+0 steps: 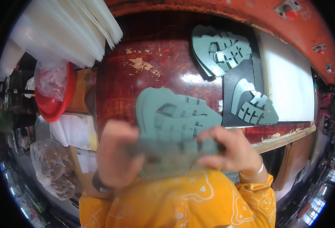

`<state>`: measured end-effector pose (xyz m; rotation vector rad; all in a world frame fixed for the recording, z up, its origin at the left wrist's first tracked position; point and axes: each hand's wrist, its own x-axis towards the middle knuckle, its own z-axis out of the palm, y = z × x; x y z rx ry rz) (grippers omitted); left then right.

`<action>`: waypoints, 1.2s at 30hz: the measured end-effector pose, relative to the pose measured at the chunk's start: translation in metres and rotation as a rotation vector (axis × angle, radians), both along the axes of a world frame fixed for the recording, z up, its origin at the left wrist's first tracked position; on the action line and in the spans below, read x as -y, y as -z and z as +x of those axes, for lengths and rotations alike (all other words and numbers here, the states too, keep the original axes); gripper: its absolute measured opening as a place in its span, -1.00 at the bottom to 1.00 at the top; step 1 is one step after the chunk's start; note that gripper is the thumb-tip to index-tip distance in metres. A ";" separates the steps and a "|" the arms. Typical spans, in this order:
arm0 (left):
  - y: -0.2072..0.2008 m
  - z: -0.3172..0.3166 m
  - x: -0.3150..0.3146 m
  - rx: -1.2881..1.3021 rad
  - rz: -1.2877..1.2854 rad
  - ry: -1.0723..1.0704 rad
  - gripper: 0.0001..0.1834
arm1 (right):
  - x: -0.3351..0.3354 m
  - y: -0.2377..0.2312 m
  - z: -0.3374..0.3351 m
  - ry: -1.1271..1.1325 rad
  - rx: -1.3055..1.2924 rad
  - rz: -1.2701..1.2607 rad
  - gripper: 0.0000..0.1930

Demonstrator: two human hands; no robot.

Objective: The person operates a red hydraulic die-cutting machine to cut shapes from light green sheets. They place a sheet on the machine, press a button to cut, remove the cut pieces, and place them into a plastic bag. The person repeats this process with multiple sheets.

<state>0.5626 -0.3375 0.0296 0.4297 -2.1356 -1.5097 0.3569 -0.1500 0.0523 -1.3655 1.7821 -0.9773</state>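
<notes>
In front of my body, I hold a grey-green cut-out piece (pixel 171 156) that looks like a shoe upper; motion blurs it. My left hand (pixel 118 154) grips its left end, and its fingers are smeared too. At the other end, my right hand (pixel 231 150) pinches it between thumb and fingers. Just beyond lies a stack of similar grey-green pieces (pixel 148 110) with slots and openings, partly covered by the held piece. Another pile of such pieces (pixel 203 49) rests farther back, and a smaller group (pixel 266 114) lies to the right.
The dark red tabletop (pixel 114 72) has worn patches. A white board (pixel 289 76) and a black mat (pixel 234 83) lie at the right, below an orange machine frame (pixel 312 34) with red buttons. At left are white sheets (pixel 68 30), a red basket (pixel 68 91) and a plastic bag (pixel 53 167).
</notes>
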 end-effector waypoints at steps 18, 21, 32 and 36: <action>0.053 -0.005 0.024 0.454 0.376 0.428 -0.31 | 0.002 0.051 -0.005 -0.086 -0.149 0.223 -0.29; 0.050 0.008 0.005 0.302 0.692 0.347 -0.33 | -0.008 0.060 0.008 0.046 0.174 0.223 -0.20; 0.060 0.005 0.013 -0.215 0.036 0.054 0.12 | 0.015 0.010 0.026 0.026 -0.529 -0.175 -0.10; 0.085 -0.004 0.016 -0.167 -0.023 0.149 -0.17 | 0.012 0.051 0.011 0.121 -0.351 -0.092 -0.20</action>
